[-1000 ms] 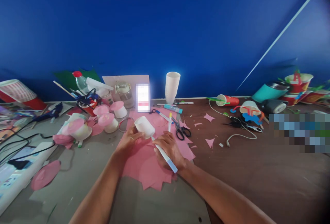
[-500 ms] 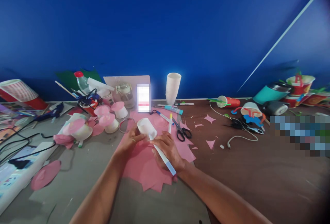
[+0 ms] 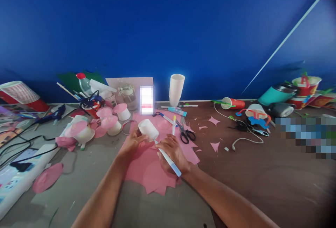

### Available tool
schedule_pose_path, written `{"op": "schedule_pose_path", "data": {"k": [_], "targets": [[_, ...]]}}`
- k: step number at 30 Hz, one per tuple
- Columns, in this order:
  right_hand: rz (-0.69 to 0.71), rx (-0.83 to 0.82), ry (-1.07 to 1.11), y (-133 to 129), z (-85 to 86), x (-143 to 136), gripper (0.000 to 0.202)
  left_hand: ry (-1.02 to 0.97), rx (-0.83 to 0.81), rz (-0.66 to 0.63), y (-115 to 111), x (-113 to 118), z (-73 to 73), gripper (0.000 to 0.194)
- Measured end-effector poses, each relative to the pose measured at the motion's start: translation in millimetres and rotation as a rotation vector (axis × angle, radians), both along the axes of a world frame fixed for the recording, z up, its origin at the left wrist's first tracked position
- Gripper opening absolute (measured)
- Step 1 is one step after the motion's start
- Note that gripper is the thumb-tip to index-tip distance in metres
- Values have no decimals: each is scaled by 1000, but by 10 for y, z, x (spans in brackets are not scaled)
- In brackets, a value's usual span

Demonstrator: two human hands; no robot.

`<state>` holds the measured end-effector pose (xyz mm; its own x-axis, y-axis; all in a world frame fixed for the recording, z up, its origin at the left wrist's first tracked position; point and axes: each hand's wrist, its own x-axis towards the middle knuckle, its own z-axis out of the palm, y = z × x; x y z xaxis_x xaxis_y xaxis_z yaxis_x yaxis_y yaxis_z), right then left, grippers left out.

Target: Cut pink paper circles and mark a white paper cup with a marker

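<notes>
A small white paper cup (image 3: 148, 130) is tilted in my left hand (image 3: 133, 142), whose fingers close on its near side. My right hand (image 3: 173, 154) grips a white marker (image 3: 169, 160) with a pale blue end; its tip points at the lower edge of the cup, and whether it touches I cannot tell. Both hands are above layered pink paper (image 3: 149, 175). Black-handled scissors (image 3: 187, 135) lie to the right of my right hand, beside a yellow-capped marker (image 3: 173, 124).
Several white cups with pink paper tops (image 3: 111, 124) stand on the left. A stack of white cups (image 3: 176, 89) rises at the wall, near a jar (image 3: 127, 95). A power strip (image 3: 23, 172) lies left; pink scraps (image 3: 215, 146), a cable (image 3: 248, 139) and a teal bottle (image 3: 275, 94) are on the right.
The cup has shifted slightly left and turned in my left hand. My right hand with the marker has moved a little to the right, its tip a bit farther from the cup's middle.
</notes>
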<state>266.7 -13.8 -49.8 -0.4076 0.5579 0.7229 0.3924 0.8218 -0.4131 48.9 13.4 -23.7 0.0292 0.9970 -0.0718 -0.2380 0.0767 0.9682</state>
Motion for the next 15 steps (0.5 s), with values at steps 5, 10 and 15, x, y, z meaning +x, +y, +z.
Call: {"op": "schedule_pose_path", "data": {"k": [5, 10, 15], "targets": [[29, 24, 77, 2, 26, 22, 31, 1, 2, -8, -9, 3, 14, 44], [-22, -38, 269, 6, 75, 77, 27, -75, -4, -55, -5, 1, 31, 45], [-129, -226, 414, 25, 19, 77, 29, -123, -34, -38, -34, -14, 49, 46]]}}
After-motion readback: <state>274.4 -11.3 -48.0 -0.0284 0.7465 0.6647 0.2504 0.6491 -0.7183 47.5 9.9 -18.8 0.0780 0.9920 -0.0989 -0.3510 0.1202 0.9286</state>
